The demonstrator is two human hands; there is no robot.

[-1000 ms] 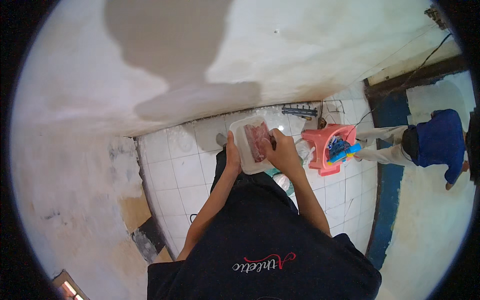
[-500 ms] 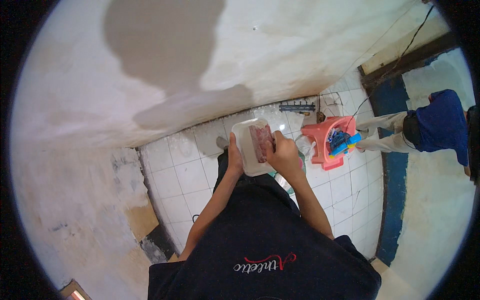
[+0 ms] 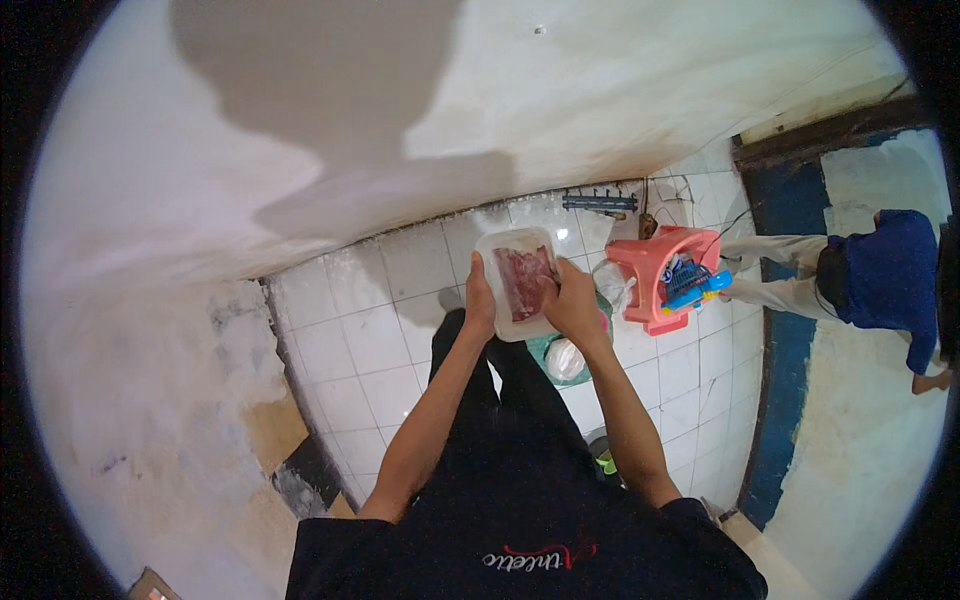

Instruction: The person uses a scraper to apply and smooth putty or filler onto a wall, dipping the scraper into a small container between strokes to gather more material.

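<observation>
A white rectangular plastic tub [image 3: 489, 262] is held up in front of my body, above the tiled floor. In it lies an oblong reddish thing [image 3: 521, 278] with whitish streaks; its kind I cannot make out. My left hand [image 3: 481, 303] is closed around the tub's left side, the thumb along the wall. At the right side, my right hand [image 3: 574, 305] is closed over the rim, its thumb reaching in against the reddish thing. The undersides of both hands' grips are hidden.
A pink plastic stool [image 3: 640, 258], seemingly overturned, holds blue and dark items on the right. Beside it are a white plastic bag [image 3: 613, 287] and a dark rack [image 3: 600, 203] by the wall [image 3: 620, 90]. A white bundle [image 3: 565, 361] lies below the tub. Another person [image 3: 885, 265] stands at far right.
The tub has shifted slightly right and up in view. My right hand has moved outward from over the reddish thing toward the rim. The other person's hand now shows.
</observation>
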